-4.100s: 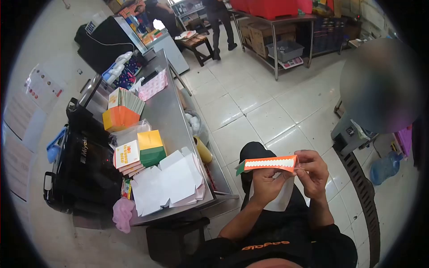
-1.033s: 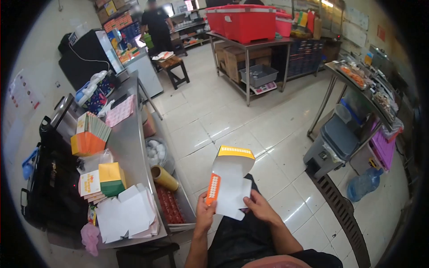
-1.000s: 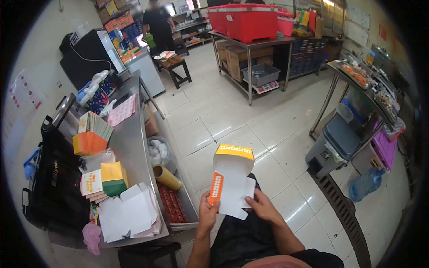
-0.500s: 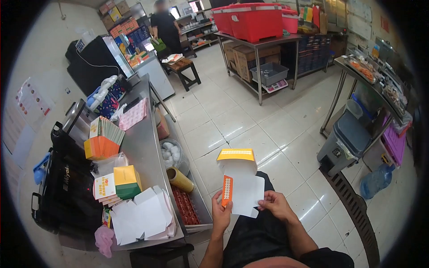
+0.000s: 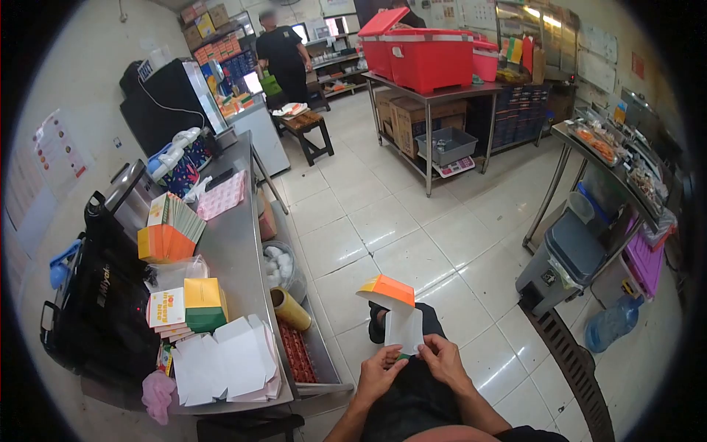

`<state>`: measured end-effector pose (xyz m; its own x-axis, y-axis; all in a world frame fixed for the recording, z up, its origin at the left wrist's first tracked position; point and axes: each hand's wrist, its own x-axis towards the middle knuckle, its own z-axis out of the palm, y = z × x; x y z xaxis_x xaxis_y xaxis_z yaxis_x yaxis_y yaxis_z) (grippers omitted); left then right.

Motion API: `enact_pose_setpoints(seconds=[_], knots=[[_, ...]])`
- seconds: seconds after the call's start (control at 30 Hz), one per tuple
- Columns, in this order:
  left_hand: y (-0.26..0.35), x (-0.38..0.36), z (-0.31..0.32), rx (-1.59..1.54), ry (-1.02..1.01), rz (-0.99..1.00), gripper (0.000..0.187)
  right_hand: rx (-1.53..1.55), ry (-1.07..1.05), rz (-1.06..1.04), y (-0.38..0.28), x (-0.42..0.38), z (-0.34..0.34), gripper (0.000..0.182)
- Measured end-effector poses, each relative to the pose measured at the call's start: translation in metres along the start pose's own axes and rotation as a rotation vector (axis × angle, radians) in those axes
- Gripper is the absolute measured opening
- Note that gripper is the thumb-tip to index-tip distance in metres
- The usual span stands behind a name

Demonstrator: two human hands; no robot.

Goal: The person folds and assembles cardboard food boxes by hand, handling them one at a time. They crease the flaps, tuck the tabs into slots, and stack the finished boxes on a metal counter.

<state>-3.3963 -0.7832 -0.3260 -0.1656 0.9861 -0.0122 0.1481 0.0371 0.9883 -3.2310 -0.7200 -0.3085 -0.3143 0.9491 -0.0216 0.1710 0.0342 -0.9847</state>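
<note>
A partly folded cardboard box [image 5: 403,325], white inside with an orange and yellow outer panel at its far end, is held above my lap. My left hand [image 5: 379,372] pinches its near left edge, where a bit of green shows. On the near right corner, the fingers of my right hand [image 5: 442,359] are closed. Both hands are near each other. To the left, flat white card sheets [image 5: 224,365] lie on the steel table [image 5: 239,254], beside a stack of yellow, green and white cartons [image 5: 205,303] and a fan of orange cartons [image 5: 173,232].
A black Miyako appliance [image 5: 96,295] stands at the left. Below the table are a yellow roll [image 5: 291,309] and a clear tub [image 5: 283,265]. A grey bin [image 5: 560,258] and water jug [image 5: 615,324] are at right. Red coolers [image 5: 431,62] and a standing person [image 5: 283,62] are farther back.
The box has turned and folded, its orange outer side now showing at the far end. My hands have come closer together and lower. The view has shifted slightly.
</note>
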Motion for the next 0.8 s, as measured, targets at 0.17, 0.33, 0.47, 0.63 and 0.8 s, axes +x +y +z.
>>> enact_pose_setpoints(seconds=[0.17,0.33,0.47,0.63,0.8], knots=[[-0.018,0.008,-0.001,-0.401,-0.016,-0.161,0.027,-0.280,-0.100,-0.391,-0.021,0.002,-0.003,0.016],[-0.015,0.001,0.008,-0.683,0.052,-0.341,0.030,-0.287,-0.092,-0.420,-0.028,-0.005,0.018,0.018],[-0.014,-0.005,0.011,-0.841,-0.039,-0.197,0.033,-0.242,-0.071,-0.365,-0.031,-0.004,0.018,0.016],[-0.011,-0.005,0.011,-0.864,-0.051,-0.182,0.033,-0.169,-0.095,-0.335,-0.025,-0.004,0.018,0.017],[-0.011,-0.003,0.012,-0.892,-0.071,-0.191,0.033,-0.173,-0.011,-0.376,-0.017,-0.003,0.020,0.017]])
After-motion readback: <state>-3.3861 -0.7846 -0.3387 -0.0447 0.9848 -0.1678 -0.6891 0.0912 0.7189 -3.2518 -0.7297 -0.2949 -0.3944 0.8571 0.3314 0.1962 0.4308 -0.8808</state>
